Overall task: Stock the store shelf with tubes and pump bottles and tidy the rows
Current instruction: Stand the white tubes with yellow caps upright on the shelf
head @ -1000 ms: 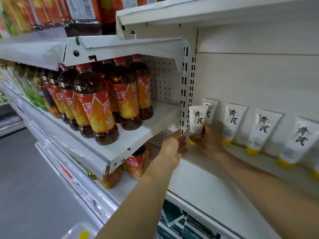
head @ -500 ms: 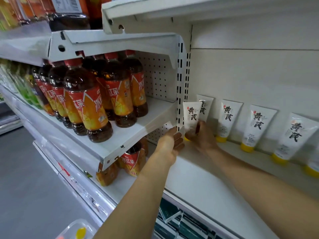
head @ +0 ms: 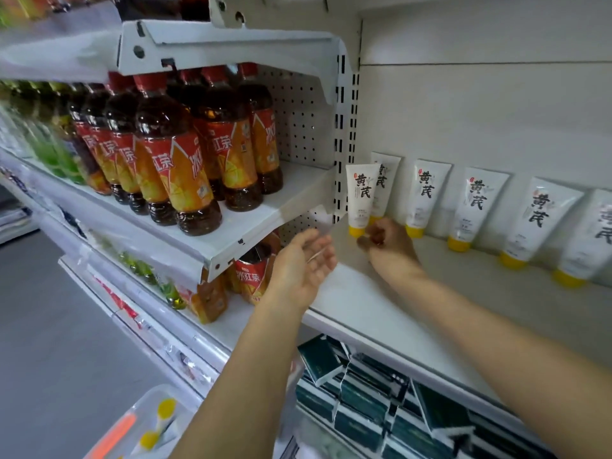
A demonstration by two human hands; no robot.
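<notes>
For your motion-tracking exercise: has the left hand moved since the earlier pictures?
Yes. The left hand has drawn back from the front tube and the slotted upright, toward the shelf's front edge, palm open.

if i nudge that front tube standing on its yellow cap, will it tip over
Probably, yes: the front tube stands tall on a narrow yellow cap, so it looks top-heavy. It stands free of the back panel, unlike the leaning tubes behind. It likely feels light and squashy.

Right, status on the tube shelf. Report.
Left hand open, palm up, empty. Right hand loosely curled beside the front tube's yellow cap, grip unclear. Front tube upright on the shelf ahead of the back row. Nothing in the way.
</notes>
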